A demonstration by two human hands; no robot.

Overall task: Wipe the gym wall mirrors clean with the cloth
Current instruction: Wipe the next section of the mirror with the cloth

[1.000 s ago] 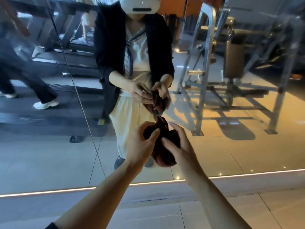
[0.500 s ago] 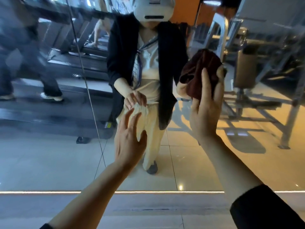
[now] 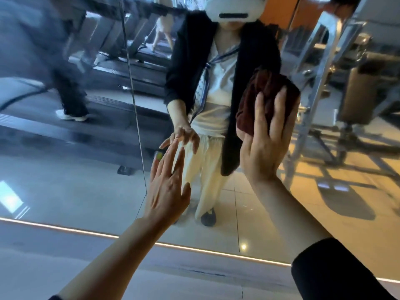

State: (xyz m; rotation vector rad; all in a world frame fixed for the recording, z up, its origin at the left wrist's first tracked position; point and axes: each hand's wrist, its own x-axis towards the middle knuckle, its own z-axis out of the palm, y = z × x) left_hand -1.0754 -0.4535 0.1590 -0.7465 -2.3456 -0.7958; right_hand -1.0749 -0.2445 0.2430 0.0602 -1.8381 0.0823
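The wall mirror [image 3: 65, 187] fills most of the view, with a vertical seam [image 3: 136, 118] left of centre. A dark red cloth [image 3: 266, 94] lies flat against the glass at the right, pressed there by my right hand [image 3: 266, 144] with straight fingers spread over it. My left hand [image 3: 166, 185] is raised lower down near the seam, fingers straight and spread, its fingertips at or close to the glass; it holds nothing. My own reflection stands in the mirror behind both hands.
A lit strip [image 3: 86, 231] runs along the mirror's bottom edge above a grey ledge [image 3: 65, 267]. Reflected in the glass are treadmills [image 3: 138, 68] at the left with a person walking, and a metal gym machine [image 3: 346, 94] at the right.
A second ago both hands held the bunched cloth low in front of me. My right hand has since carried it up to the glass and now presses it flat; my left hand let go and opened.
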